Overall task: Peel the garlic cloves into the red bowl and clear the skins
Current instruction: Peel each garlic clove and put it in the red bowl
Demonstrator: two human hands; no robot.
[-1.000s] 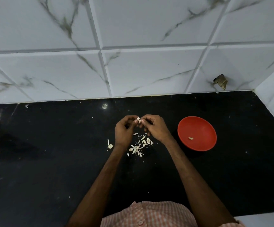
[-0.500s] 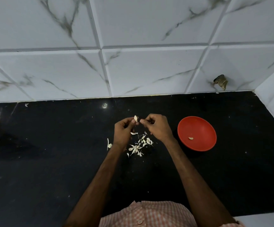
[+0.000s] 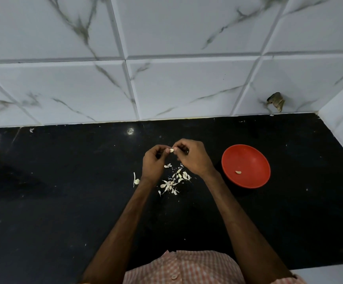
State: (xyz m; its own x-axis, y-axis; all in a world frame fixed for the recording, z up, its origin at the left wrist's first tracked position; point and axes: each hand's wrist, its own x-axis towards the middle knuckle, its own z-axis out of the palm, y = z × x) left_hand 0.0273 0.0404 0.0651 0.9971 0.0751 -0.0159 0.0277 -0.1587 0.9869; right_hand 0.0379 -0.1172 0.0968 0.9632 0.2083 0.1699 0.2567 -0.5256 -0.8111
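The peeling step is in hand. Both hands hold one clove [image 3: 171, 150] between them, above the counter [image 3: 64, 191]. The left hand [image 3: 153, 160] pinches it in curled fingers [image 3: 162, 149]; the right hand [image 3: 193, 158] grips its other end, apparently picking at the skin. The clove shows as a small pale nub between the fingertips, too small to tell how much skin is left on it. Next, I judge, it must be stripped bare and carried right of the fingers to the bowl [image 3: 248, 158], where one peeled clove [image 3: 238, 172] lies. The skins [image 3: 173, 181] lie scattered just below the fingers, not yet cleared.
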